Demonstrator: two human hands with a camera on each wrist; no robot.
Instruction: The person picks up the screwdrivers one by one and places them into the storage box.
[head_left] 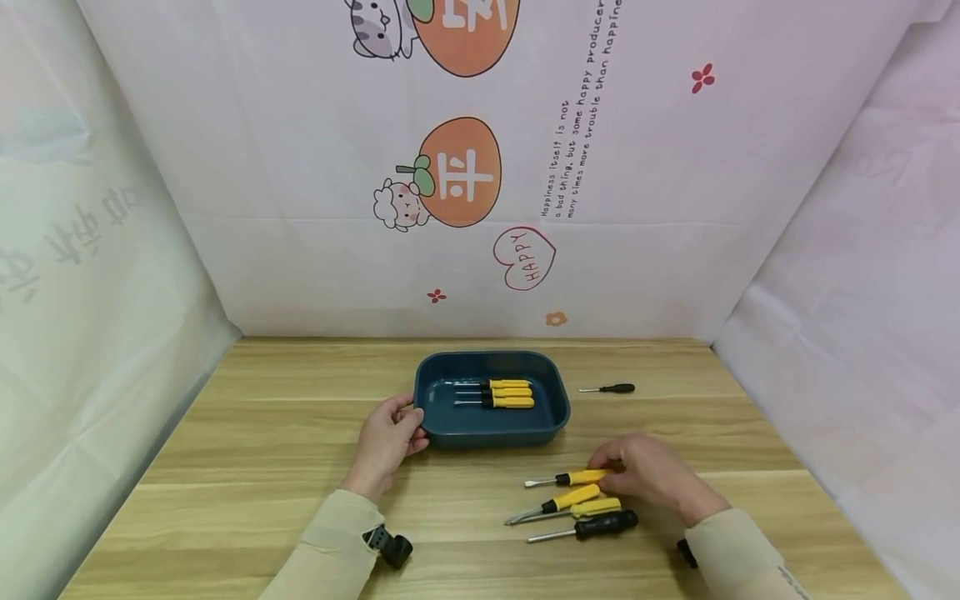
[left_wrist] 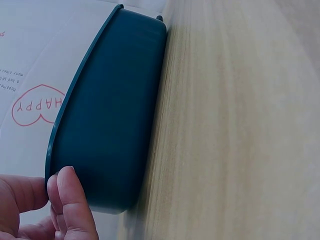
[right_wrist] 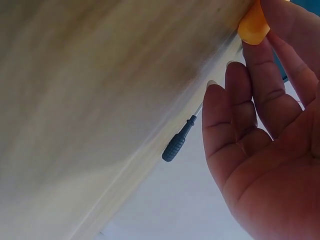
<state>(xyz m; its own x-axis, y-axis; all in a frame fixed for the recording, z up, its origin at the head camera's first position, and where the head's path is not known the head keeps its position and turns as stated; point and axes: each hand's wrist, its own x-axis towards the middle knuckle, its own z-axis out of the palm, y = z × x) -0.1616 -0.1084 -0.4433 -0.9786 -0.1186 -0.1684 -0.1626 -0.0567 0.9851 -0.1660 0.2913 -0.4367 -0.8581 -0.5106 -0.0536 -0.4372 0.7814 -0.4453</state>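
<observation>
My left hand grips the left rim of a dark blue rectangular tray, thumb and fingers pinching its edge, as the left wrist view also shows. Inside the tray lie several screwdrivers with yellow and black handles, side by side, tips to the left. At the front right, my right hand pinches the handle end of a yellow screwdriver, its tip pointing left. Just in front of it lie another yellow-and-black screwdriver, an all-yellow one and a larger black one.
A small black screwdriver lies right of the tray; it shows in the right wrist view too. The wooden table is bordered by a printed white sheet behind and white sheets at both sides.
</observation>
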